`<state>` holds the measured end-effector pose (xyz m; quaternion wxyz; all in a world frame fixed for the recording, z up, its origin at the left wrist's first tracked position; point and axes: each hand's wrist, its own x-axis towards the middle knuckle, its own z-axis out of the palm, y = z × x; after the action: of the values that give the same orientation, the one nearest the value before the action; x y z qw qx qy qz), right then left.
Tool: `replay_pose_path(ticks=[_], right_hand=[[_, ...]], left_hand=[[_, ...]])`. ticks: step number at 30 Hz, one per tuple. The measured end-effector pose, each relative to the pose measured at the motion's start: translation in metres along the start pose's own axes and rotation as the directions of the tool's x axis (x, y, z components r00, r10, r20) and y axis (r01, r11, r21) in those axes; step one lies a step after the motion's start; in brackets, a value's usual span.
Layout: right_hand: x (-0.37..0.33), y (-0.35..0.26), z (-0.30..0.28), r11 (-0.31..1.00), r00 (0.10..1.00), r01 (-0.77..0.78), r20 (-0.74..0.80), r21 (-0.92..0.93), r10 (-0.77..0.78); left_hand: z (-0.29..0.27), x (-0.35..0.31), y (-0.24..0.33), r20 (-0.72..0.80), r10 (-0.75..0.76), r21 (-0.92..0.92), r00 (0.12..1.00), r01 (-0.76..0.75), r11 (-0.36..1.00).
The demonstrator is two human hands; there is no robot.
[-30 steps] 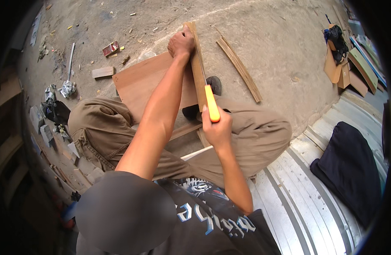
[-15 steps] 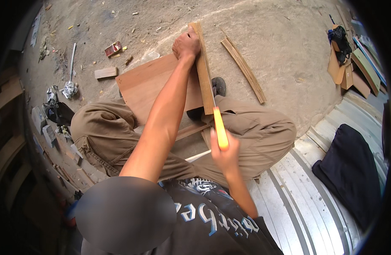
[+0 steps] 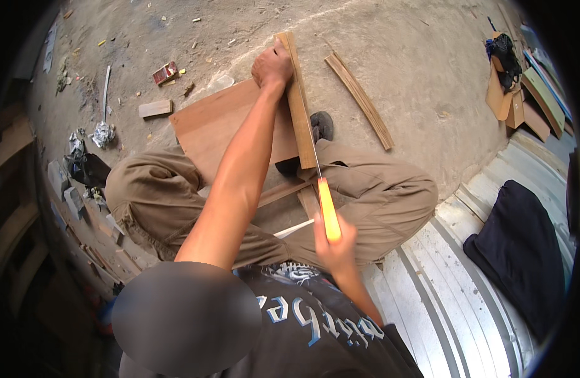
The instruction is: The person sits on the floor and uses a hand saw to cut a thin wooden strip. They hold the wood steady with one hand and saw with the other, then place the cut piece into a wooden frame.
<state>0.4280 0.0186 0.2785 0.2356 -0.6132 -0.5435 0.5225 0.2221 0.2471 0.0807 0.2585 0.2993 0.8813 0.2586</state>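
My left hand (image 3: 272, 65) is closed round the far end of a narrow wooden board (image 3: 298, 107), which points away from me. A reddish-brown wooden panel (image 3: 223, 120) lies under that board and my left forearm. My right hand (image 3: 336, 244) grips the yellow handle of a saw (image 3: 328, 208). The saw's thin metal blade runs along the right edge of the board, and only its edge side shows, so its teeth cannot be made out. The board's near end stops just short of the handle, above my crossed legs.
A wooden strip (image 3: 359, 101) lies on the concrete floor to the right. A short wood block (image 3: 155, 109), a red box (image 3: 165, 73) and crumpled foil (image 3: 103, 134) are at left. Ribbed metal sheeting (image 3: 428, 283) and a dark cloth (image 3: 520, 252) are at the near right.
My right hand has pulled the saw back toward me, and more blade shows past the board's near end. My left hand keeps its grip on the board.
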Motion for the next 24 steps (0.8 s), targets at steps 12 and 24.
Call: replay_pose_path(ticks=[12,24], right_hand=[[0.090,0.015,0.044,0.986,0.984,0.161,-0.070,-0.051,-0.164],[0.098,0.045,0.032,0.974,0.998,0.007,-0.067,0.227,0.008]], left_hand=[[0.006,-0.001,-0.004,0.027,0.055,0.012,0.998,-0.055,0.998],[0.009,-0.006,0.006,0.029,0.011,-0.024,1.000,-0.011,1.000]])
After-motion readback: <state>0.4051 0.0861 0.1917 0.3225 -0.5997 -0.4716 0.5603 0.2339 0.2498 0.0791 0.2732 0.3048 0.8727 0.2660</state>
